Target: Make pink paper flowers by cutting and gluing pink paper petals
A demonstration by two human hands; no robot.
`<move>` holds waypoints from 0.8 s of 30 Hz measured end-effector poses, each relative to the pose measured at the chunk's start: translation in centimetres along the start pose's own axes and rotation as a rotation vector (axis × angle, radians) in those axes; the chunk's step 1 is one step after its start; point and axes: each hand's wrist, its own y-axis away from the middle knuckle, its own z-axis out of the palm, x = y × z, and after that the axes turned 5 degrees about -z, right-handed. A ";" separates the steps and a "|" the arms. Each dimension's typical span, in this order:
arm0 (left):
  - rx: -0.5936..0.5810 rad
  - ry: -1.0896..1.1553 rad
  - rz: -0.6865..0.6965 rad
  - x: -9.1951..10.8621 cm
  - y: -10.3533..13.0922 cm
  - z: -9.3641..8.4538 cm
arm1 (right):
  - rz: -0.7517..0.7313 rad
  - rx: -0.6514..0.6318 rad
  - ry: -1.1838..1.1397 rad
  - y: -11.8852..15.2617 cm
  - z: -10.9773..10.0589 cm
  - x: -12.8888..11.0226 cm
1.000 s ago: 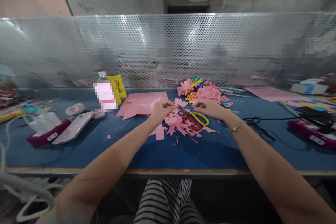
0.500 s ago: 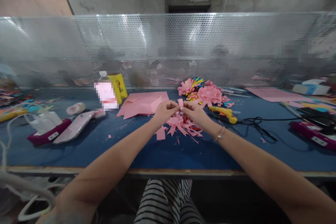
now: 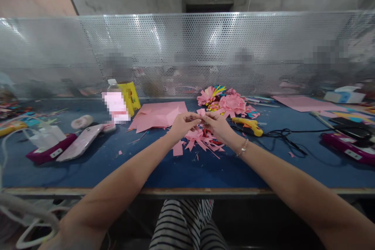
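Between the fingertips of both hands is a small pink paper piece (image 3: 201,112). My left hand (image 3: 185,123) pinches it from the left, and my right hand (image 3: 215,124) pinches it from the right, fingertips nearly touching. Beneath the hands lie cut pink paper strips and petals (image 3: 194,136), with red scissor handles partly hidden among them. Pink paper sheets (image 3: 158,113) lie just left of the hands. Behind and to the right sits a pile of pink paper flowers (image 3: 233,103). A yellow glue gun (image 3: 249,125) rests right of my right hand.
A bottle (image 3: 112,86) and yellow package (image 3: 133,99) stand back left. Nearer are a phone (image 3: 80,143) and purple power strip (image 3: 52,150). Another purple strip (image 3: 351,148), black cables and a tissue box (image 3: 344,95) are at right. A perforated metal screen (image 3: 175,39) runs behind.
The pink piece has turned slightly between my fingertips and looks shorter and wider. Both hands stay close together, and the whole view has shifted a little.
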 end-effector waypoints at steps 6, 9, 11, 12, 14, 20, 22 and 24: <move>0.067 -0.079 0.023 -1.2 -1.2 -1.1 | 0.019 0.029 -0.064 -0.1 -0.5 -0.4; 0.117 -0.465 0.016 -2.3 -1.9 -2.1 | 0.051 0.035 -0.062 -0.4 -1.2 -0.5; 0.055 -0.739 0.023 -2.9 -2.0 -2.7 | 0.079 0.041 -0.060 -0.5 -1.7 -0.5; 0.024 -0.834 0.021 -3.1 -2.0 -2.9 | 0.088 0.043 -0.060 -0.6 -2.0 -0.4; -0.023 -0.963 0.008 -3.4 -1.9 -3.0 | 0.095 0.046 -0.058 -0.8 -2.4 -0.2; -0.076 -1.106 -0.092 -4.0 -2.2 -3.0 | 0.115 0.054 -0.033 -1.0 -3.2 0.1; -0.064 -1.055 -0.130 -4.0 -2.3 -2.9 | 0.113 0.060 -0.016 -1.0 -3.2 0.1; -0.049 -0.973 -0.150 -3.8 -2.3 -2.8 | 0.109 0.061 -0.001 -1.1 -3.3 0.1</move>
